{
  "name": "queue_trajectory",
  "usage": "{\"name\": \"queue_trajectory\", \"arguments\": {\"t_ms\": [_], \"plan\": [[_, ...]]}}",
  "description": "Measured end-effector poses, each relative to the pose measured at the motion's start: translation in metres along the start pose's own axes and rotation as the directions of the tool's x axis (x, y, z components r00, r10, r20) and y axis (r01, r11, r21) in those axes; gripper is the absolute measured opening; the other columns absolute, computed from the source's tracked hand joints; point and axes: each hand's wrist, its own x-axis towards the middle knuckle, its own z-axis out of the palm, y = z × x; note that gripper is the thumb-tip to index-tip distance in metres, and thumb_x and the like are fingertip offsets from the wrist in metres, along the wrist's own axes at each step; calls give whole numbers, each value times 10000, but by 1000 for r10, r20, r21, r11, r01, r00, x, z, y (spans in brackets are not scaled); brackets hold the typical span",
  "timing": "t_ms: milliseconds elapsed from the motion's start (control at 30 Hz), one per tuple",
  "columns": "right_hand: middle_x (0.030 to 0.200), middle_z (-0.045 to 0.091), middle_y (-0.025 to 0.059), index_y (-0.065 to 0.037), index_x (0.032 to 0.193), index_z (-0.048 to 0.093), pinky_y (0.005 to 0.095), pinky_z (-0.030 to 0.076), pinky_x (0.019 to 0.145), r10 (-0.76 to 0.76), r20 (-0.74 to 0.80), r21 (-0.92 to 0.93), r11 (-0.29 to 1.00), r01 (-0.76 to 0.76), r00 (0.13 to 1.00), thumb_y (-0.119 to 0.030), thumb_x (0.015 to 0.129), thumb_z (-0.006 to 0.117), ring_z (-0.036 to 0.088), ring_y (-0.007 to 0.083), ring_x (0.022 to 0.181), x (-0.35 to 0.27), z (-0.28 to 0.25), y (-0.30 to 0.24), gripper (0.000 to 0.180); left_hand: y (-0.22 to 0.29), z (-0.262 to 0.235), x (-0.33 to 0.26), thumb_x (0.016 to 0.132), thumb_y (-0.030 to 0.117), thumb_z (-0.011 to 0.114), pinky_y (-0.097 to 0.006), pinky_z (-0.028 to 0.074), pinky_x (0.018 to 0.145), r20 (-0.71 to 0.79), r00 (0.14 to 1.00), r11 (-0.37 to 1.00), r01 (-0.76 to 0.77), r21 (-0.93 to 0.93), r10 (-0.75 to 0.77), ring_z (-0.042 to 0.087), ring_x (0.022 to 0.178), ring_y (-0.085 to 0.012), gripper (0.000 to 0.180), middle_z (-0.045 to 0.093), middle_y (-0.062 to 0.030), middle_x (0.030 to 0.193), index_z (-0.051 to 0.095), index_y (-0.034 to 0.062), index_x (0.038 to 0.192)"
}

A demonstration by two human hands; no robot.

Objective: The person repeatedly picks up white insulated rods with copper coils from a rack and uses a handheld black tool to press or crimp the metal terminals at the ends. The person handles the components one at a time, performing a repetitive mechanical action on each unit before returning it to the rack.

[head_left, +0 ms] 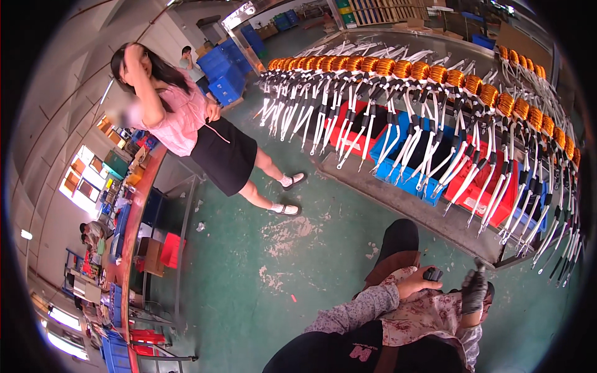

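left fingers (429, 285) around black object (433, 274)

And here it is: a small dk grey item (433, 274), stubby & blocky, sitting at the fingertips of the L hand (413, 285), w/ its far end poking out to the person's right. Pose looks approx. sideways, held up off the floor (249, 298) in front of the body. It's near the dark R hand (474, 294) but apart from it, gap btwn them plain. Finer detail's too small to tell.
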Motion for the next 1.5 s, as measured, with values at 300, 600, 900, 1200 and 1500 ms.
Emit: {"name": "queue_trajectory", "arguments": {"t_ms": [300, 600, 900, 1200, 1500], "plan": [[622, 337, -72, -24, 1314, 405, 170, 306, 458, -386, -87, 181, 900, 396, 918, -299, 903, 556, 323, 15, 517, 32, -106, -82, 517, -20, 3, -21, 658, 190, 760, -290, 376, 858, 194, 976, 992, 82, 96, -99, 493, 915, -153, 468, 524, -24, 940, 536, 65, 1049], [649, 290, -77, -6, 1304, 414, 181, 263, 497, -537, -79, 50, 840, 541, 840, -277, 901, 567, 277, 16, 560, 16, -118, -102, 509, -45, 4, -2, 710, 214, 746, -320, 348, 927, 292, 937, 951, 102, 293, -190, 472, 1028, -189, 476, 507, -62, 1065, 529, 76, 1109], [680, 324, -69, -2, 1193, 479, 198, 301, 520, -468, -182, 118, 863, 492, 865, -245, 907, 521, 331, 43, 580, -27, -40, -111, 378, -28, 7, 29, 752, 146, 704, -250, 442, 773, 131, 884, 886, 419, 198, -448, 572, 797, -121, 347, 603, -21, 910, 571, 71, 1064], [635, 400, -47, -33, 988, 576, 231, 386, 564, -539, -301, -192, 842, 504, 787, -352, 932, 503, 389, 66, 570, -49, -11, -121, 332, -52, 18, 24, 755, 68, 696, -246, 463, 724, 302, 858, 910, 379, 171, -414, 575, 768, -117, 314, 591, -17, 868, 563, 56, 1039], [616, 376, -64, 11, 1015, 576, 202, 370, 579, -545, -349, -142, 835, 532, 762, -307, 942, 488, 375, 42, 571, -53, -5, -115, 338, -38, 12, 11, 756, 71, 709, -255, 482, 708, 196, 802, 818, 575, 3, -564, 596, 758, -124, 313, 595, -15, 851, 556, 37, 1027]]}}
